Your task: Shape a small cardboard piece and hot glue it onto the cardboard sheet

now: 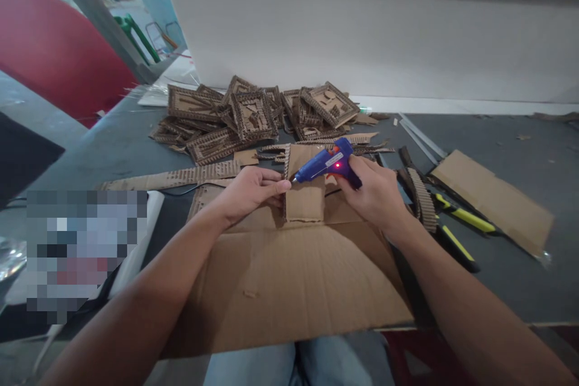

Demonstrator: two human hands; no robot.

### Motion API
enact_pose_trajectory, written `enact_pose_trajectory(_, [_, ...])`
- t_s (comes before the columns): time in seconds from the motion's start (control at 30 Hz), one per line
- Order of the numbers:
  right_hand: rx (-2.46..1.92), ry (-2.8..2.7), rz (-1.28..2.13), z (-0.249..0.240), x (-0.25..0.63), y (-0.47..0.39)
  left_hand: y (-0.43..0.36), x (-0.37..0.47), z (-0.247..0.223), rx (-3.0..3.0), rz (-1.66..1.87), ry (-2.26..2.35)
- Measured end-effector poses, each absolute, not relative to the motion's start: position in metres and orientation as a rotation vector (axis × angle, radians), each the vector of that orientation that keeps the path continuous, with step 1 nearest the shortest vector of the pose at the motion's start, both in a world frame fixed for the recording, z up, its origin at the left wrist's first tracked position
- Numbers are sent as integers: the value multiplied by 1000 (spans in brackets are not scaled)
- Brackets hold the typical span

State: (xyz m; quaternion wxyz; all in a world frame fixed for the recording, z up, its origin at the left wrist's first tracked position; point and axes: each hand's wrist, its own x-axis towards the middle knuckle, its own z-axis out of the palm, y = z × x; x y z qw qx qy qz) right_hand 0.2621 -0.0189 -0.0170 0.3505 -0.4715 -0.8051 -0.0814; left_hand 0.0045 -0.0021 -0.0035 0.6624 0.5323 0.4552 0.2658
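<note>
R hand (371, 193) gripping glue gun (326, 164), L hand (251, 191) pinching cardboard piece (305, 193)

a dark grey table (520, 151) carries a large flat brown cardboard sheet (294, 289), a heap of small corrugated cardboard frames (244, 114), long cardboard strips (172, 178) — and yellow-handled pliers (461, 214) beside a smaller cardboard panel (497, 199).

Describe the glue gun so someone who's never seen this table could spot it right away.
Start at the large flat cardboard sheet lying nearest the person, then look to its far edge, where both hands meet over a small cardboard panel. The glue gun is gripped in the right hand, nozzle pointing left toward the left hand. It is the only blue thing among brown cardboard, with a red light glowing on its side.
</note>
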Motion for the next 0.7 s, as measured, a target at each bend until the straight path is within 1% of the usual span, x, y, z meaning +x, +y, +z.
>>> enact_pose_trajectory(0.27, [-1306,-1977,-226,-18,257,-18,-2,5,-1,1221,584,1009])
enact_pose_trajectory(0.5, [-1309,-1968,-174,-19,260,-17,-3,4,-1,1247,579,997])
enact_pose_trajectory(0.7, [-1353,-1915,-218,-19,258,-17,-2,3,-3,1267,573,1004])
